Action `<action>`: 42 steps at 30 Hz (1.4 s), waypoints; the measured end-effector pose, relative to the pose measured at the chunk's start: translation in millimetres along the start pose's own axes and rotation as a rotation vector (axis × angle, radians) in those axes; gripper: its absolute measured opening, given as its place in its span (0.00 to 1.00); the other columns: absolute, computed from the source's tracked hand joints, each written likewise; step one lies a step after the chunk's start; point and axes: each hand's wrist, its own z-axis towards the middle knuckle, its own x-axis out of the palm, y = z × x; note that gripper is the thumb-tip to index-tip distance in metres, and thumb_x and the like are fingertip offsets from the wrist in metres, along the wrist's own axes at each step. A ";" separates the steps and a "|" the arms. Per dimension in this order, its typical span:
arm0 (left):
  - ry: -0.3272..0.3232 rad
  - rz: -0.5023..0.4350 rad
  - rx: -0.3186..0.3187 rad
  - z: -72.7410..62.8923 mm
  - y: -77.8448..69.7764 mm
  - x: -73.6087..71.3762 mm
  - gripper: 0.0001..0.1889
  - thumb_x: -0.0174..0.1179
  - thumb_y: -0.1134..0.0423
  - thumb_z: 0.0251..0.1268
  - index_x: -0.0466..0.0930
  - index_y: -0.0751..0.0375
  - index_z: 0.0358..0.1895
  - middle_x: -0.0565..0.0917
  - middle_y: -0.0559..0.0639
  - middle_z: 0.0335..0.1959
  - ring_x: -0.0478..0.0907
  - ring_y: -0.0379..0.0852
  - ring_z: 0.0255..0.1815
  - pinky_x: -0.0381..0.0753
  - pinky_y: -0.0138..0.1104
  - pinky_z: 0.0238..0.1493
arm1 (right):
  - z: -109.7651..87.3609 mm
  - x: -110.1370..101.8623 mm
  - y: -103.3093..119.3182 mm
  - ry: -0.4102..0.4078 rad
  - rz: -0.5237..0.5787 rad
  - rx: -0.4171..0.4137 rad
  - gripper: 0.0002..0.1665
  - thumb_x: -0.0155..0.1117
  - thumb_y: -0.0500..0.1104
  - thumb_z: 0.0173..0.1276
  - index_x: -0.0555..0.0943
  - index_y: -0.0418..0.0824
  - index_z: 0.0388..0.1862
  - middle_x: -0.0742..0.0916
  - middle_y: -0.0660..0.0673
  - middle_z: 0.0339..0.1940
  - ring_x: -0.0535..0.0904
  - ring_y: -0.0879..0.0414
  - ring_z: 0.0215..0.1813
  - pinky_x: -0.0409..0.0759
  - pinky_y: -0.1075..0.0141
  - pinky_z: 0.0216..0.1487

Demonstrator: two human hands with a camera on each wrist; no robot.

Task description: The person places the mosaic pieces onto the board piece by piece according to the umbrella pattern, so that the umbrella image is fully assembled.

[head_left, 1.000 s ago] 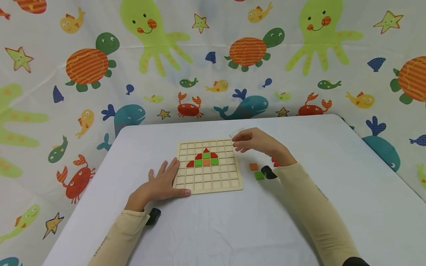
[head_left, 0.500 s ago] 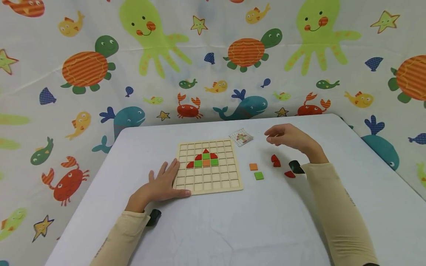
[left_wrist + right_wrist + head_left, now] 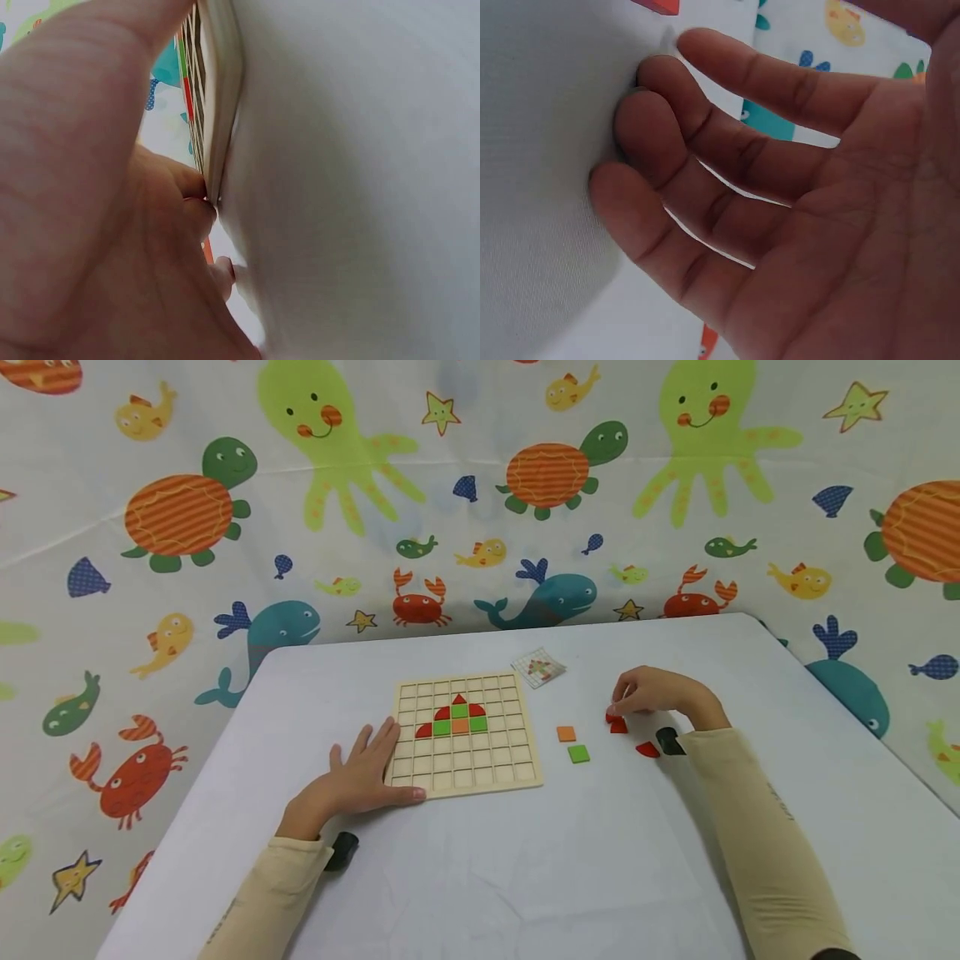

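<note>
A wooden grid board lies on the table, with red, green and orange tiles set as a stepped shape in its cells. My left hand rests with spread fingers along its left side, the thumb at the front edge. In the left wrist view, fingertips touch the board's rim. Over at the right, my right hand reaches down to two red tiles, its fingertips partly covering one. The right wrist view has loosely bent fingers near the tabletop, with a red tile just beyond them and nothing visibly gripped.
An orange square tile and a green square tile lie right of the board. Another red tile sits near the right wrist. Behind the board's right corner is a small pattern card. A printed cloth hangs behind the table.
My right hand has moved away from the board's upper right corner, out to the right, then down to the red tiles. The pattern card is uncovered. My left hand has stayed on the board.
</note>
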 end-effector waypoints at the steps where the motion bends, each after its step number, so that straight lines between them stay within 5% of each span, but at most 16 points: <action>1: 0.000 0.001 0.000 0.1 0.5 -0.1 0.70 0.71 0.27 0.56 0.41 0.66 0.88 0.41 0.63 0.89 0.31 0.72 0.86 0.27 0.77 0.72 | 1.5 1.2 0.9 0.005 -0.023 0.010 0.21 0.72 0.51 0.74 0.83 0.34 0.50 0.86 0.42 0.44 0.78 0.47 0.46 0.78 0.55 0.48; 12: -0.009 0.013 -0.001 1.5 2.6 -2.7 0.70 0.71 0.27 0.57 0.41 0.66 0.88 0.40 0.63 0.89 0.31 0.72 0.86 0.27 0.78 0.72 | 11.2 11.6 14.5 -0.031 -0.146 0.120 0.19 0.74 0.49 0.72 0.80 0.35 0.48 0.83 0.41 0.41 0.77 0.43 0.48 0.80 0.52 0.49; 22: -0.005 0.014 -0.002 -0.2 1.1 -2.6 0.70 0.71 0.27 0.57 0.40 0.67 0.88 0.40 0.64 0.89 0.31 0.72 0.86 0.28 0.78 0.72 | 15.2 13.7 19.0 -0.024 -0.124 0.068 0.17 0.73 0.45 0.70 0.78 0.36 0.47 0.82 0.41 0.40 0.76 0.45 0.46 0.77 0.55 0.46; 30: -0.001 0.011 -0.002 -2.9 -1.3 -2.2 0.70 0.71 0.28 0.57 0.40 0.67 0.88 0.41 0.64 0.89 0.31 0.72 0.86 0.29 0.78 0.72 | 16.2 12.0 16.9 -0.083 0.023 -0.081 0.08 0.65 0.40 0.77 0.78 0.36 0.41 0.82 0.43 0.33 0.76 0.49 0.39 0.74 0.59 0.42; 38: 0.003 0.010 0.001 -3.4 -4.1 -2.7 0.69 0.71 0.28 0.57 0.41 0.67 0.88 0.41 0.64 0.89 0.31 0.72 0.86 0.29 0.78 0.72 | 20.8 15.8 14.8 -0.143 0.289 -0.165 0.11 0.63 0.40 0.80 0.77 0.33 0.48 0.89 0.38 0.45 0.84 0.43 0.47 0.80 0.50 0.61; 42: 0.005 0.005 0.002 -3.5 -4.3 -2.4 0.69 0.71 0.28 0.58 0.41 0.67 0.88 0.41 0.64 0.89 0.31 0.72 0.86 0.29 0.78 0.72 | 23.9 19.4 17.2 -0.177 0.356 -0.191 0.09 0.63 0.40 0.79 0.77 0.34 0.47 0.90 0.38 0.45 0.86 0.44 0.49 0.80 0.51 0.63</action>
